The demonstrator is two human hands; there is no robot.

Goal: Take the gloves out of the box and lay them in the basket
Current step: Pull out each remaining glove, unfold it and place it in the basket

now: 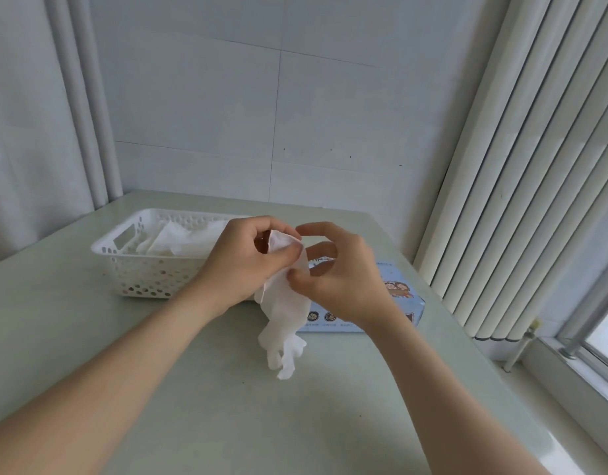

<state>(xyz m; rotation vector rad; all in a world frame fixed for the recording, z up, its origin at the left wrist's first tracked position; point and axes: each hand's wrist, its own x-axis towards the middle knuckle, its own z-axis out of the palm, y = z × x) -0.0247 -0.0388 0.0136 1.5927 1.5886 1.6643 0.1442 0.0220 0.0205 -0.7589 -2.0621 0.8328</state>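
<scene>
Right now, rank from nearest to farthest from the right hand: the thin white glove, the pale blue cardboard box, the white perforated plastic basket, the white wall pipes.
1. White glove, at the thumb of the right hand.
2. Blue box, just beneath.
3. White basket, to the left.
4. Wall pipes, far left corner.

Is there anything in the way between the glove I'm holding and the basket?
Nothing visible. The glove hangs from the left hand just right of the basket, whose open top holds only other gloves. Only that hand lies between them.
</scene>
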